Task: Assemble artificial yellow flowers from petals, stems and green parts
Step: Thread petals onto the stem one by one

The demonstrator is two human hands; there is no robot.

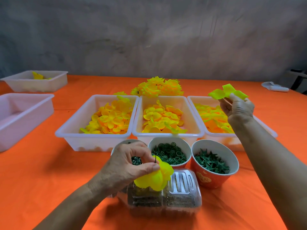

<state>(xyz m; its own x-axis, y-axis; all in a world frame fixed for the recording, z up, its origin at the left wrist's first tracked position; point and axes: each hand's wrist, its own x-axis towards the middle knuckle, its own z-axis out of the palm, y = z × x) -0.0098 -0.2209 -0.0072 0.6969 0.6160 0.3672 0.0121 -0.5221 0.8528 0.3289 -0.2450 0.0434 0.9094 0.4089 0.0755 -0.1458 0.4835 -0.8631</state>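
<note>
Head view | left hand [131,165] pinches stem [155,159] with flower [154,175] above near cups, spike up for threading | right hand [237,107] pinches petal [228,92] over right bin [192,103], next layer

Two bare forearms reach in from the lower edge; the left hand [131,165] and the right hand [238,107] wear no gloves; no sleeve shows on either arm; wrists carry no watch, band or ring.
</note>
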